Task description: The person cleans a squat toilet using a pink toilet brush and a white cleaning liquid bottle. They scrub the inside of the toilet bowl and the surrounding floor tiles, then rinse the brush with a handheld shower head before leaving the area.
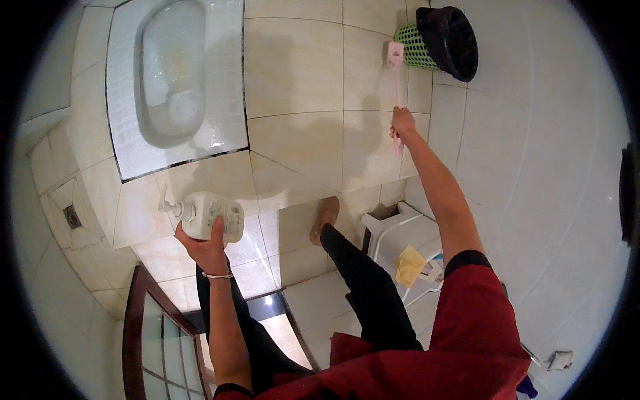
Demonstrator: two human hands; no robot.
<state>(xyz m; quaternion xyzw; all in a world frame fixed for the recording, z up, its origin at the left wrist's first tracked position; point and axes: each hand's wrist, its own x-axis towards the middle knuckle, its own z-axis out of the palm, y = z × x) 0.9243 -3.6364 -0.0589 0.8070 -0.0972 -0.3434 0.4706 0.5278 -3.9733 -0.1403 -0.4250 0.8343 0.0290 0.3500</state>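
My left hand [206, 250] grips a white pump bottle [209, 215] that bears writing; it is tilted on its side, its pump head towards the left. In my right hand [402, 121] is the handle of a pink long-handled brush [396, 82], held out ahead of me. The brush's head is beside a green perforated waste basket [415, 47]; whether they touch I cannot tell. A white squat toilet [222, 95] is set in the tiled floor ahead on the left, with some water in its bowl.
A raised tile step [300, 160] lies before my foot. To the right stands a white plastic stool [387, 235] with a yellow cloth [411, 265] on it. A black bag [452, 45] lines the basket. A floor drain [72, 217] and a framed glass door [162, 345] are at left.
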